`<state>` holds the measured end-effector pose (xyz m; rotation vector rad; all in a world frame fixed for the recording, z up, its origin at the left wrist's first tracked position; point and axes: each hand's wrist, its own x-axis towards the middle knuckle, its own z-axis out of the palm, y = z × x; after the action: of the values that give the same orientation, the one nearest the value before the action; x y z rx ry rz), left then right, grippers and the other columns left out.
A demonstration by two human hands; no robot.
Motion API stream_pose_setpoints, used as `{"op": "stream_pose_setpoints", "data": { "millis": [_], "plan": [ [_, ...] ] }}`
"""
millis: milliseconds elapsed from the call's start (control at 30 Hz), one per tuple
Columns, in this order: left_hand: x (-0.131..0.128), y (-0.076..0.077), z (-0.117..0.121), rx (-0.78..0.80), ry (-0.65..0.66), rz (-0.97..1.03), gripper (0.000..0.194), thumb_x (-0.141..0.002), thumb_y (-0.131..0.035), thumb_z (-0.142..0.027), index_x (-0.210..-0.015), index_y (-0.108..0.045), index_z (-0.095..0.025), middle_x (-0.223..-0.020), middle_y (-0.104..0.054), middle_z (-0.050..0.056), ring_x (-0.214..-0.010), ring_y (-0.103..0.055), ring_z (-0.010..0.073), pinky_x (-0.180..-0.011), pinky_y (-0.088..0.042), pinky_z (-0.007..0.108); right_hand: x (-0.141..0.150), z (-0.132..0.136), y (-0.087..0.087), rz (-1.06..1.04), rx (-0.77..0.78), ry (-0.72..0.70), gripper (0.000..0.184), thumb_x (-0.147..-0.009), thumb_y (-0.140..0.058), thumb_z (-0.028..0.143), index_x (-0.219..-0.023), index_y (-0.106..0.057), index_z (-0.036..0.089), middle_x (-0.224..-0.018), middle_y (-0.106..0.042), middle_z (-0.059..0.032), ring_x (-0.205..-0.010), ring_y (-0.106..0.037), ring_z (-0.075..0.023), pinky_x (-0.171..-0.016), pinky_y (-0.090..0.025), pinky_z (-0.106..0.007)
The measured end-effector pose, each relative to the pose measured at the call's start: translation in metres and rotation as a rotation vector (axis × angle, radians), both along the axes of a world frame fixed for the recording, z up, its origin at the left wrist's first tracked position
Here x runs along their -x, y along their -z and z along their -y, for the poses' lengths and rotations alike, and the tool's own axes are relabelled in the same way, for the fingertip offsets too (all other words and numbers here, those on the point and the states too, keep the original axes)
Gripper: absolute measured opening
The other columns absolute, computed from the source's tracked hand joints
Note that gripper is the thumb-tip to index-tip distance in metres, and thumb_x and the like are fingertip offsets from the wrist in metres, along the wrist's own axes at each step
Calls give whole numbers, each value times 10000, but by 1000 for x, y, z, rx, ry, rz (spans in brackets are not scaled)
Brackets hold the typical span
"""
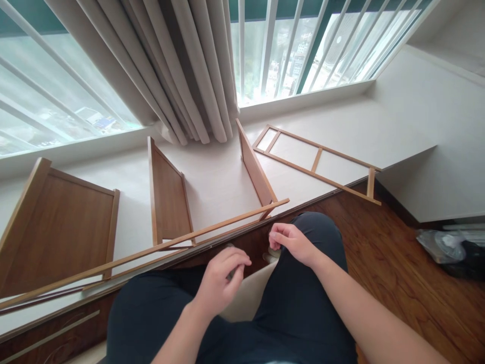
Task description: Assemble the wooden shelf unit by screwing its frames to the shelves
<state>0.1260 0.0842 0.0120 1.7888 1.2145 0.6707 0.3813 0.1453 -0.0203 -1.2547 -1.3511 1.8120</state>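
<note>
Three wood panels are up on edge on a pale window ledge [215,189]: a left panel [71,227], a middle panel [170,194] and a right panel [255,167], spaced well apart with a long slim rail [197,234] running past their near ends. My guess is the rail is what keeps them standing, since panels that thin would probably tip otherwise, but I can't make out the joints. Off to the right, a ladder-shaped frame [317,160] lies flat, its near corner poking out past the ledge over the floor [382,273]; probably parked there to stay clear of the upright bits. Left hand [222,278] hangs in front of the rail, fingers half curled with the thumb close in, right hand [290,241] is bunched up more tightly over the right knee [318,227]. Can't tell if either has hold of something small, the fingertips are tucked away. Material-wise: the panels are flat, smooth, warm brown sheets with chunkier edge strips, and the frame is skinny square-cut sticks in a lighter tone. The floor is glossy reddish wood with bold grain, the curtain [178,65] falls in soft greyish folds, and a crinkly clear plastic bag [441,245] sits far right.
</note>
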Motion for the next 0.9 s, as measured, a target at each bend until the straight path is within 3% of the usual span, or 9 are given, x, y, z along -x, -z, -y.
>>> {"op": "stream_pose_setpoints", "data": {
  "millis": [133, 233, 433, 667, 900],
  "plan": [
    [14, 69, 37, 371, 70, -206, 301, -938, -427, -233, -940, -728, -239, -1029, -707, 67, -987, -658, 221, -911, -523, 344, 4, 4, 1, 192, 6, -256, 589, -932, -566, 634, -586, -459, 170, -541, -452, 31, -544, -379, -84, -563, -295, -249],
    [17, 95, 38, 500, 276, -327, 263, -898, -494, -257, -972, -745, -229, -1069, -686, 79, -1071, -631, 247, -970, -490, 357, 7, 2, 4, 360, 15, -376, 640, -920, -550, 671, -570, -338, 179, -553, -282, 52, -557, -244, -75, -543, -188, -265],
    [8, 116, 15, 553, 332, -374, 339, -917, -481, -310, -1129, -715, -185, -1153, -684, 125, -1111, -632, 277, -1006, -473, 385, 10, -7, 18, 516, 108, -484, 623, -935, -477, 691, -605, -318, 187, -594, -263, 44, -573, -239, -83, -545, -185, -274],
    [4, 125, 17, 656, 369, -372, 365, -918, -502, -341, -1186, -686, -175, -1204, -686, 154, -1176, -614, 317, -1047, -451, 428, 6, -5, 41, 658, 214, -554, 615, -942, -479, 646, -561, -370, 176, -543, -314, 30, -533, -240, -86, -535, -187, -288],
    [0, 139, 29, 728, 335, -422, 349, -920, -512, -400, -1198, -642, -235, -1229, -680, 126, -1237, -577, 326, -1052, -427, 431, -9, 12, 56, 572, 250, -351, 510, -880, -635, 582, -580, -602, 171, -504, -487, -14, -578, -444, -152, -598, -339, -288]
  ]
}}
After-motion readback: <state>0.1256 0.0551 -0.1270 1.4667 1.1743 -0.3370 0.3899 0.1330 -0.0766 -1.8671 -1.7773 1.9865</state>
